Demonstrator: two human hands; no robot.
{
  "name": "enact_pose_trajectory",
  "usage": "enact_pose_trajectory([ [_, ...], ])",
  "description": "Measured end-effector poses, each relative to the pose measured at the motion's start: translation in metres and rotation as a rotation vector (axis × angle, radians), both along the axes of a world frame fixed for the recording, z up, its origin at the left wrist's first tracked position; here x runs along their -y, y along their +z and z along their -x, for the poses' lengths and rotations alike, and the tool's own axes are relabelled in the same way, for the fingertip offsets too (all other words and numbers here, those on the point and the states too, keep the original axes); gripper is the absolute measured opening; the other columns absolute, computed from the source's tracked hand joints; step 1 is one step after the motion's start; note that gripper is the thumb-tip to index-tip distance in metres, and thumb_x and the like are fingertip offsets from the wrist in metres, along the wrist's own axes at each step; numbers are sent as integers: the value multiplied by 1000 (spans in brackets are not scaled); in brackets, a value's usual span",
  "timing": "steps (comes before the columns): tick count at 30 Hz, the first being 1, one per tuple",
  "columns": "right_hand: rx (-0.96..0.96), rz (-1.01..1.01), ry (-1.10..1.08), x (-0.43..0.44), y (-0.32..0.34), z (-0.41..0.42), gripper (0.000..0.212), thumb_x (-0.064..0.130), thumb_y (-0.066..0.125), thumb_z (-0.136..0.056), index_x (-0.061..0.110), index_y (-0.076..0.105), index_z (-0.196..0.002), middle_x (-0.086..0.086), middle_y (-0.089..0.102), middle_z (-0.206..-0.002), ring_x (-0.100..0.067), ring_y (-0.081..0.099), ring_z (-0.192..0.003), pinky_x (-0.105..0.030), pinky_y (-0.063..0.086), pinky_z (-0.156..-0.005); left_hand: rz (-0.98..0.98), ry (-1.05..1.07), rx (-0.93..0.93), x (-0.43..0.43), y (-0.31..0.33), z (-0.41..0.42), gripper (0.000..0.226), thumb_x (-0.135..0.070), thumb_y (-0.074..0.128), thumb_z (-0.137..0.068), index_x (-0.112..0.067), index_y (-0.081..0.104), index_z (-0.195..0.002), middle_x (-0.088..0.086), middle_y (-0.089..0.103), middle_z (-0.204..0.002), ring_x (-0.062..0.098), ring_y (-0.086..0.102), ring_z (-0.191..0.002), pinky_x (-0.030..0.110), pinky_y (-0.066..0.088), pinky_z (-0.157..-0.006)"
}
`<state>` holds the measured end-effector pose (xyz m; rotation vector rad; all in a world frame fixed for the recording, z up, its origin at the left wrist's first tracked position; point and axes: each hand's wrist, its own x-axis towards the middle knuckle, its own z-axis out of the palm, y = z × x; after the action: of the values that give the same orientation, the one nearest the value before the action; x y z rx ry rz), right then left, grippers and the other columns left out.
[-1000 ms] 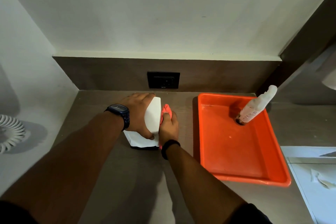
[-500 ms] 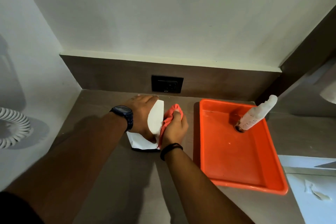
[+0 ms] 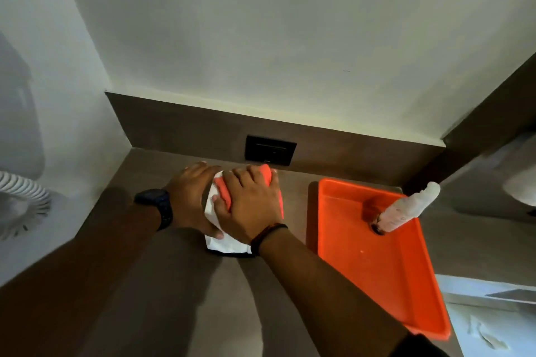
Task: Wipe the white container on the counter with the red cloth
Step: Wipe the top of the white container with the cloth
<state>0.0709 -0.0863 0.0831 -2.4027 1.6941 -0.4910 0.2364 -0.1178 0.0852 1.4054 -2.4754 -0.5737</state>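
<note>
One white container (image 3: 226,245), running near-to-far, our left hand (image 3: 191,203) is gripping; our right hand (image 3: 249,206) is pressing one red cloth (image 3: 224,193) flat-fingered.

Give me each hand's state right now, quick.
Left hand: closed, grips the white container.
Right hand: open, flat, pressing the red cloth onto it.

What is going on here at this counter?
A person is wiping a white container on the counter. The left hand holds its side, and the right hand presses a red cloth onto its top. An orange tray with a plastic bottle standing in it sits to the right, untouched.
</note>
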Motion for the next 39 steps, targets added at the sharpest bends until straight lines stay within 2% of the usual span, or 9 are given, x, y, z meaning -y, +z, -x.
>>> enact_pose_trajectory([
  [3, -59, 79, 113, 0, -1, 4, 43, 50, 44, -87, 25, 55, -121, -3, 65, -125, -29, 52, -119, -65, 28, -109, 14, -11, 41, 2, -2, 1, 114, -58, 90, -39, -6, 47, -130, 17, 54, -131, 35, 47, -122, 57, 27, -110],
  [6, 19, 9, 10, 10, 1, 20, 43, 46, 45, -88, 24, 53, -125, -2, 62, -129, -27, 49, -124, -58, 31, -111, -68, 54, 39, 2, -2, 3, 120, -56, 93, -39, -16, 36, -137, 9, 42, -143, 26, 33, -132, 42, 14, -116],
  [8, 78, -44, -58, 11, 3, 20, 44, 45, 45, -88, 23, 52, -126, -2, 60, -130, -26, 47, -126, -56, 33, -110, -108, 85, 16, -1, -1, 6, 122, -52, 94, -39, -17, 33, -139, 8, 39, -145, 25, 30, -133, 40, 14, -116],
  [13, -41, 65, 157, -4, -3, 17, 40, 44, 48, -85, 25, 56, -120, -3, 64, -123, -28, 51, -120, -62, 34, -107, -61, 91, -49, -8, -1, 7, 114, -43, 97, -38, -14, 40, -133, 10, 48, -135, 28, 41, -125, 39, 23, -111],
  [18, 35, -38, 0, 0, 2, 21, 44, 43, 45, -88, 23, 54, -126, -3, 60, -130, -25, 46, -127, -57, 33, -111, -164, 148, -101, -12, -3, 11, 117, -61, 85, -31, -23, 40, -132, 2, 49, -133, 23, 45, -119, 46, 35, -106],
  [24, -107, 21, 193, 1, 1, 28, 44, 45, 43, -90, 23, 53, -126, -4, 60, -131, -27, 47, -125, -56, 34, -109, -157, 226, -91, -19, -8, 8, 118, -70, 77, -27, -23, 40, -129, 0, 52, -128, 23, 48, -114, 47, 42, -99],
  [28, -26, -12, 39, 0, 2, 25, 44, 43, 44, -88, 21, 54, -125, -4, 60, -131, -27, 46, -127, -55, 37, -107, -157, 283, -67, -22, -9, 14, 119, -74, 74, -25, -27, 37, -128, -2, 51, -128, 22, 48, -113, 46, 43, -97],
  [33, -44, 41, 174, -7, -3, 30, 41, 41, 48, -86, 22, 57, -122, -4, 63, -127, -28, 49, -124, -56, 39, -106, -150, 307, -66, -24, -11, 12, 117, -74, 75, -27, -26, 37, -127, -1, 52, -127, 22, 48, -112, 46, 44, -95],
  [39, 93, -4, 14, -8, -2, 25, 40, 38, 50, -84, 20, 58, -119, -3, 63, -124, -27, 47, -124, -50, 46, -97, -155, 340, -44, -23, -12, 15, 117, -76, 75, -23, -32, 38, -124, -3, 53, -125, 21, 49, -109, 47, 47, -92],
])
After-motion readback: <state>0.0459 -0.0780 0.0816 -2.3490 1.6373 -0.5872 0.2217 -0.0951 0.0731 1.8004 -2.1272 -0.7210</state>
